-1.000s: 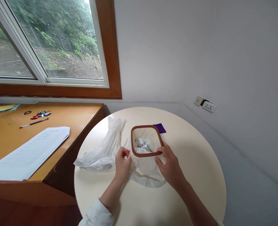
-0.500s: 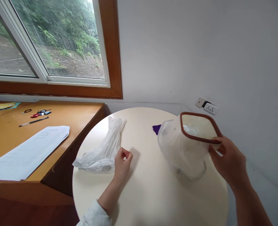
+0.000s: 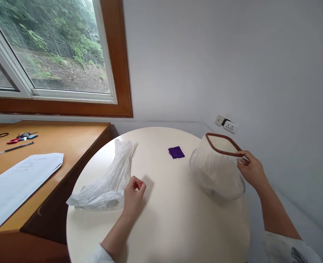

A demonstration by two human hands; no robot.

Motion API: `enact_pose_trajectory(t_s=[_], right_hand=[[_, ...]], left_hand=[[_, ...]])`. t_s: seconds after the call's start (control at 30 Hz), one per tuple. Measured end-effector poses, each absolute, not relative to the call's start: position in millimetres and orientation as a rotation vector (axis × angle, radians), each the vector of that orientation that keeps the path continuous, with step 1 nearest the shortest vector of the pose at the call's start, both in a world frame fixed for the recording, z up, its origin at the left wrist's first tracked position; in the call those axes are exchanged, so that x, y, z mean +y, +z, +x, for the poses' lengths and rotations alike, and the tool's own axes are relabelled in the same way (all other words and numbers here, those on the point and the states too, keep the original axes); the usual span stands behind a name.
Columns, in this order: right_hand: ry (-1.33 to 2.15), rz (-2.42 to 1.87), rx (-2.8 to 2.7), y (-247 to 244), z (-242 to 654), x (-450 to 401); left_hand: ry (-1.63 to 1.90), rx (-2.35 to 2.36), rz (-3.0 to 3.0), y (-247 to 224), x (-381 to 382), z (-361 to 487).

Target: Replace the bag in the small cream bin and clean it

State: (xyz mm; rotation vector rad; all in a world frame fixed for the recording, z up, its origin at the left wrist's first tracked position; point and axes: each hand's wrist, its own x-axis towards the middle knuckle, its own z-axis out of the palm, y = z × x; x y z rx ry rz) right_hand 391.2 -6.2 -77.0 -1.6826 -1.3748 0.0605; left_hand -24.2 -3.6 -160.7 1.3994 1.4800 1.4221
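Observation:
My right hand (image 3: 251, 168) grips the near right corner of a brown rim on a pale, squarish bin (image 3: 223, 143). A thin translucent plastic bag (image 3: 218, 179) hangs loosely around the outside of this bin, at the right side of the round table. Over the table's left half, my left hand (image 3: 134, 191) is curled closed, with nothing visible in it. Just left of that hand lies a crumpled white plastic bag (image 3: 106, 186). A small folded purple cloth (image 3: 176, 152) rests flat between the two bags, farther back.
The cream round table (image 3: 161, 233) stands against the wall. At left, a wooden desk (image 3: 76, 146) holds paper sheets (image 3: 21, 186), a pen (image 3: 10, 149), keys (image 3: 24, 137) and a black band (image 3: 2, 135). A wall socket (image 3: 230, 126) is behind the bin.
My right hand has tilted and shifted the bin with its bag back and away from the purple cloth, which now shows fully. My left hand stays curled. The view has turned slightly right.

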Motion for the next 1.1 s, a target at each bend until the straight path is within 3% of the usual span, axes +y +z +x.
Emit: enact_pose_trajectory(t_s=[0.3, 0.7, 1.1], right_hand=[[0.273, -1.578, -1.381, -106, 382, 54], [0.284, -1.454, -1.326, -94, 365, 135], [0.376, -1.565, -1.405, -110, 377, 158]], left_hand=[[1.389, 1.494, 1.449, -159, -3, -24], [1.365, 1.551, 1.514, -158, -1, -23], [1.310, 1.597, 1.521, -159, 1, -23]])
